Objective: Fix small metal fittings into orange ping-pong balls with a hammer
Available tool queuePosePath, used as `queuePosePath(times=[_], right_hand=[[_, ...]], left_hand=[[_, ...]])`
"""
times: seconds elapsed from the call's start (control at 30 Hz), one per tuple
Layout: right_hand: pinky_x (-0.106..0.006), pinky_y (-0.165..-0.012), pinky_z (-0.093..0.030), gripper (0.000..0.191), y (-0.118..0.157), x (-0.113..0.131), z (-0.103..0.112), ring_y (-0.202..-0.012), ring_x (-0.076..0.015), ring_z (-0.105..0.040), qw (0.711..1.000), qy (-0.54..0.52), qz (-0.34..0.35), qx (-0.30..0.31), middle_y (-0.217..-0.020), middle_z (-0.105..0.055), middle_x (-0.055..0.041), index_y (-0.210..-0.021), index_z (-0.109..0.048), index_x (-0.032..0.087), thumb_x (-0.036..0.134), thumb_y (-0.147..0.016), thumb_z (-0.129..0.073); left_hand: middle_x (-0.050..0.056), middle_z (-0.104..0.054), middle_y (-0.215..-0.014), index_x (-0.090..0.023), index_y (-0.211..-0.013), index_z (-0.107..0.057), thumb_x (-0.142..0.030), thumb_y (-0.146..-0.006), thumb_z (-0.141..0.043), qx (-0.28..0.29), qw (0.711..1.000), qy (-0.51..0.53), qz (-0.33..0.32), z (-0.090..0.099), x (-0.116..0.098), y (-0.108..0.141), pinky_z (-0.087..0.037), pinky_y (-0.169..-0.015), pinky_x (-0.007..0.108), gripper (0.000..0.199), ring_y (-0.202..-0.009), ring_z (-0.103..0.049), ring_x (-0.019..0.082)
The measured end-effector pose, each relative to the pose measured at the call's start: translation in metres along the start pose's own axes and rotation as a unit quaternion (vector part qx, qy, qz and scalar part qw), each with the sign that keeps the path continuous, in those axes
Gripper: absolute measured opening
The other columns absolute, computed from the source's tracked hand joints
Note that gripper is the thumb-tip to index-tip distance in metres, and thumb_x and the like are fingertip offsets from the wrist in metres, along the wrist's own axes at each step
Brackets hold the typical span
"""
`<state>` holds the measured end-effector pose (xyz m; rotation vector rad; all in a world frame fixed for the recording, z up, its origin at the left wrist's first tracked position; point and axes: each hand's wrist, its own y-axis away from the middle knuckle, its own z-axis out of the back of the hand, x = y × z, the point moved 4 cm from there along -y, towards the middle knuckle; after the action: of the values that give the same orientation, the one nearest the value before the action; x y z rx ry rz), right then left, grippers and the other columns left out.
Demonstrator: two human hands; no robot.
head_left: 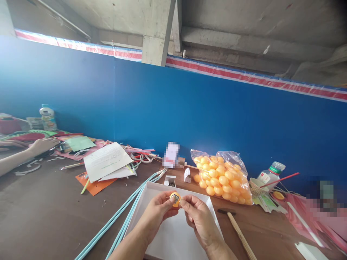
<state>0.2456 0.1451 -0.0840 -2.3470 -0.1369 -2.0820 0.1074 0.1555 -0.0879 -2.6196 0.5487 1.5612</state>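
My left hand (158,207) is closed around a small orange ball (175,204), which has a silver-grey patch on the side facing me. Thumb and fingers of my right hand (195,213) are pinched together at the ball's right edge; whatever lies between those fingertips is too small to make out. Both hands are above a shallow white box (177,236) on the brown table. Behind the box is a tiny open carton (170,179) with small dark pieces inside. A clear plastic bag (222,178) full of similar orange balls sits to the back right.
A hammer (238,231) lies right of the box, and light-blue rods (121,218) lie left of it. Papers (107,162) and thin sticks are piled at back left. A bottle (271,173) stands at right. Another person's hand (45,145) rests at far left. A blue partition (173,104) rises behind.
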Motion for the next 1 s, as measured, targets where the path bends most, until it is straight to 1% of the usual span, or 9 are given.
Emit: queuePosePath(times=[0.33, 0.67, 0.8, 1.0], right_hand=[[-0.023, -0.042, -0.012, 0.024, 0.0, -0.0003, 0.0003, -0.042, -0.0027, -0.022, 1.0, -0.001, -0.002, 0.002, -0.046, -0.034, 0.0102, -0.079, -0.061, 0.017, 0.04, -0.075, -0.067], [-0.022, -0.043, -0.014, 0.024, 0.0021, 0.0033, -0.0026, -0.043, -0.0028, -0.023, 1.0, -0.013, -0.002, 0.015, -0.048, -0.034, 0.01, -0.078, -0.06, 0.016, 0.039, -0.076, -0.067], [-0.022, -0.043, -0.014, 0.024, 0.0014, 0.0036, -0.0026, -0.042, -0.0028, -0.023, 1.0, -0.014, -0.001, 0.015, -0.048, -0.035, 0.0098, -0.078, -0.06, 0.016, 0.039, -0.076, -0.067], [-0.021, -0.042, -0.016, 0.024, 0.0012, 0.002, -0.0017, -0.041, -0.0026, -0.024, 1.0, -0.012, -0.003, 0.009, -0.047, -0.035, 0.0099, -0.078, -0.06, 0.016, 0.039, -0.075, -0.067]], left_hand=[[0.01, -0.067, -0.099, -0.015, -0.102, -0.065, -0.043, -0.068, -0.073, 0.001, 1.0, 0.003, 0.005, -0.0006, -0.0003, 0.0006, -0.049, -0.082, 0.033, 0.045, -0.089, -0.063, 0.021], [0.009, -0.068, -0.094, -0.014, -0.101, -0.065, -0.04, -0.068, -0.073, 0.004, 1.0, 0.015, 0.006, -0.0017, -0.0014, 0.0018, -0.049, -0.081, 0.031, 0.043, -0.086, -0.063, 0.019], [0.009, -0.068, -0.093, -0.015, -0.101, -0.066, -0.041, -0.067, -0.074, 0.004, 1.0, 0.016, 0.01, -0.0009, -0.0002, 0.0007, -0.049, -0.081, 0.032, 0.044, -0.086, -0.064, 0.02], [0.011, -0.067, -0.101, -0.015, -0.103, -0.066, -0.045, -0.065, -0.075, -0.003, 1.0, 0.002, 0.003, 0.0009, 0.0012, -0.0011, -0.048, -0.083, 0.034, 0.049, -0.09, -0.064, 0.023]])
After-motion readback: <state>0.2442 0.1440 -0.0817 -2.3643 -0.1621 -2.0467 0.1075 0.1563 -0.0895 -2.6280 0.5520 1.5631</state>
